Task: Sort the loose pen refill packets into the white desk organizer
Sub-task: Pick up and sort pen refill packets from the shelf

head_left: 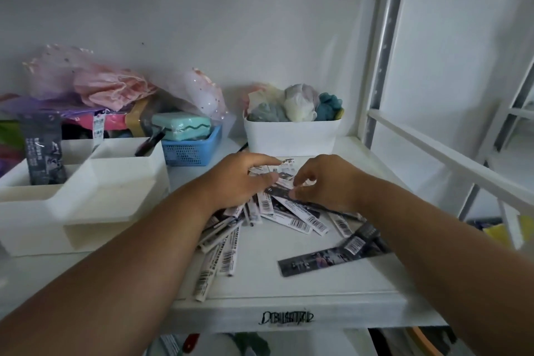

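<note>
I see both hands down on the pile of packets (284,215) in the middle of the white shelf (332,277). The left hand (238,179) lies palm-down over the far left part of the pile, fingers curled onto the packets beneath it; I cannot tell whether it actually grips any. The right hand (323,182) sits just beside it on the right, its thumb and fingertips pinching the end of one dark packet at the top of the pile. The rest of the packets fan out toward me from under both hands, some white with barcodes, and one long dark packet (332,257) lies apart near my right forearm. The organizer (86,196) stands to the left of the pile, near the left forearm but not touching it. A dark packet (44,150) stands upright in its far left compartment. Behind the hands stands a white bin (291,136), with a blue basket (192,149) to its left.
</note>
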